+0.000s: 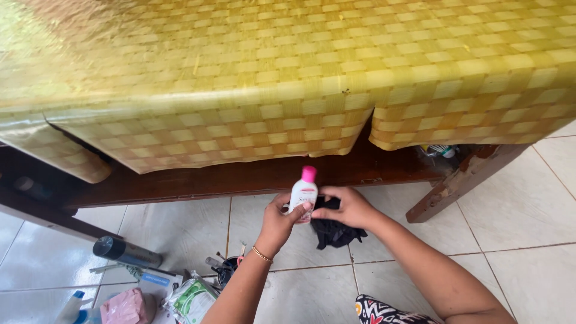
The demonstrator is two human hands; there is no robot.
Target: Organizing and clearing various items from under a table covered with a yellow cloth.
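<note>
The left hand (277, 221) grips a white lotion bottle (303, 195), pink cap on; the right hand (351, 207) clutches a black cloth (333, 231) above the tiled floor (528, 240).

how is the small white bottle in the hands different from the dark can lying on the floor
The white bottle with its pink cap stands upright, while the dark can lies on its side. The bottle is pale and in the grip of the left hand, with the right hand beside it on a black cloth; the can is dark grey and untouched on the floor tiles. The bottle looks shorter than the can. Both are slim containers.
</note>
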